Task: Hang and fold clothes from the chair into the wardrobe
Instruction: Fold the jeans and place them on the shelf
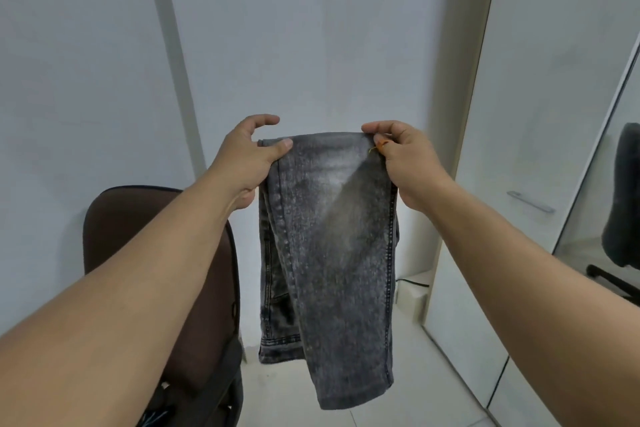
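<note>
I have the folded jeans [325, 246] in midair, above the chair [152, 270] at seven o'clock. My left hand [247, 156] and right hand [403, 163] pinch the fold's corners; a loose pinch could let a leg slide out.

- Two bare forearms enter from the bottom corners of the head view; no sleeve shows on either up to the frame edge.
- The left hand [247, 158] is bare: no glove, ring, watch or wristband is visible on it.
- The right hand [407, 163] is bare as well, with nothing worn at the wrist.
- Fingernails look short and unpainted where they show, as on the left thumb.
- Both forearms look broad, widening toward the camera under the wide-angle lens.
</note>
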